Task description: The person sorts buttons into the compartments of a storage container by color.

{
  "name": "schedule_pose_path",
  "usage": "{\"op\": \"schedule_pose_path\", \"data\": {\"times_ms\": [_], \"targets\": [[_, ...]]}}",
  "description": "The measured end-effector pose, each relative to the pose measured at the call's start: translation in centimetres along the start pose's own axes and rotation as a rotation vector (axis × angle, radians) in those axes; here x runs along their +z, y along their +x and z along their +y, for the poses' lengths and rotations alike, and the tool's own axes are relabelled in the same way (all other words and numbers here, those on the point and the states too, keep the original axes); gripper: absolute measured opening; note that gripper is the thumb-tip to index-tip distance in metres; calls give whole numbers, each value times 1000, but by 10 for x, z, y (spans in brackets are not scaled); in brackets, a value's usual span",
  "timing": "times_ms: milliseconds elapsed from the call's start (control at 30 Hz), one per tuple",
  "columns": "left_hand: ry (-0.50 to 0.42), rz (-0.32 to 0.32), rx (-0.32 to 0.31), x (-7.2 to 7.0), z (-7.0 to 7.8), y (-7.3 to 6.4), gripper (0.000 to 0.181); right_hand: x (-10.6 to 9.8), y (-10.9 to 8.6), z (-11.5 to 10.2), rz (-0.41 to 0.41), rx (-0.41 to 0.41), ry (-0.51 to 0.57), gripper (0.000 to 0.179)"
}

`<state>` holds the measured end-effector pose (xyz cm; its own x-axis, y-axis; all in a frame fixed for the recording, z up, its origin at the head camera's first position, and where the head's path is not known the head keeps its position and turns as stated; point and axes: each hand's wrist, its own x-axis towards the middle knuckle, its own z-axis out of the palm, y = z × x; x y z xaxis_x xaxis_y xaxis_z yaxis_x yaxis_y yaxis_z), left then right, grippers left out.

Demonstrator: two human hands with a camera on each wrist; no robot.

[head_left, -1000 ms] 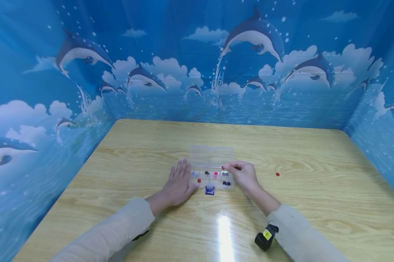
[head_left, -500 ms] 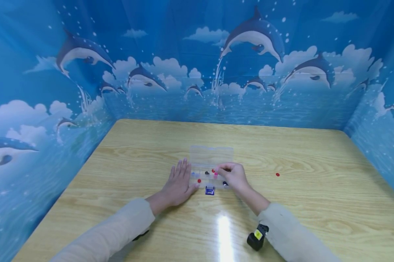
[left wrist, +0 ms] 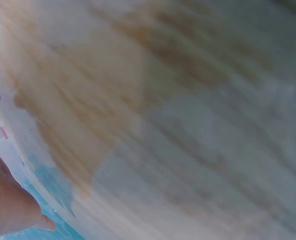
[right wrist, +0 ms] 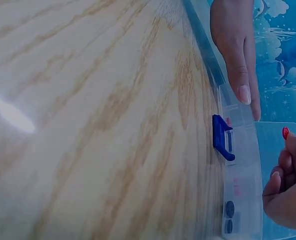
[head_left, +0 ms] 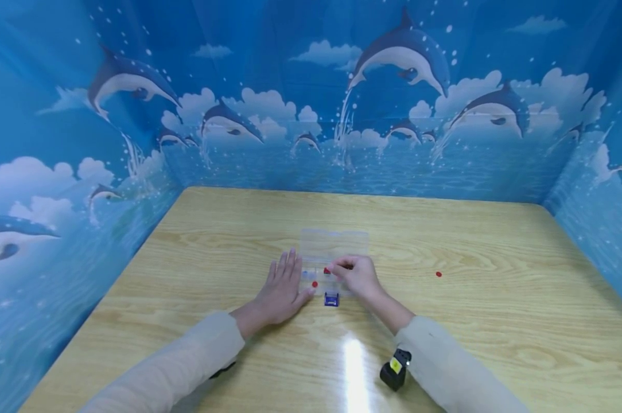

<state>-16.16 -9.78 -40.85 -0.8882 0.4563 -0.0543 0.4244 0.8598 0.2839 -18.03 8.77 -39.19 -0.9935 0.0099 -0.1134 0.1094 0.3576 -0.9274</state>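
My right hand (head_left: 356,277) pinches a small red button (right wrist: 286,132) between thumb and fingertips, over the back row of a clear plastic compartment box (right wrist: 242,175). The box's transparent lid (head_left: 334,241) is flipped back, and its blue latch (head_left: 331,299) hangs at the front. Flat on the table at the box's left side lies my left hand (head_left: 282,291), fingers straight, thumb by the front left corner. Another red button (head_left: 314,284) sits in a front left compartment. Dark buttons (right wrist: 230,209) show through the front wall; my right hand hides the right compartments in the head view.
One loose red button (head_left: 438,274) lies on the wooden table (head_left: 497,321), right of the box. A black camera (head_left: 393,371) is strapped at the right wrist. Dolphin-printed curtains (head_left: 311,160) enclose the table's back and sides.
My right hand has moved left across the box with the red button, from the right end toward the middle of the back row. My left hand has stayed put.
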Motion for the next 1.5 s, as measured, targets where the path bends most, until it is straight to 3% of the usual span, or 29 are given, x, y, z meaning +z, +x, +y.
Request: {"op": "schedule_pose_path", "data": {"times_ms": [267,667,900,1100,1233,1500], "targets": [[-2,-19,-10,-1,-1,-1,76,7,4,-1,-33,-155,-130,8],[4,-16,-10,1,-1,0,77,4,4,-5,-90,-280,-361,8],[-32,7,13,2,-1,0,77,4,3,-6,-106,-284,-447,9],[9,-9,-4,3,-1,2,75,3,2,-4,-112,-320,-503,5],[10,-11,-4,3,-1,2,75,2,2,-4,-110,-349,-487,4],[6,-14,-9,1,0,0,77,-7,2,-4,-97,-346,-350,6]]}}
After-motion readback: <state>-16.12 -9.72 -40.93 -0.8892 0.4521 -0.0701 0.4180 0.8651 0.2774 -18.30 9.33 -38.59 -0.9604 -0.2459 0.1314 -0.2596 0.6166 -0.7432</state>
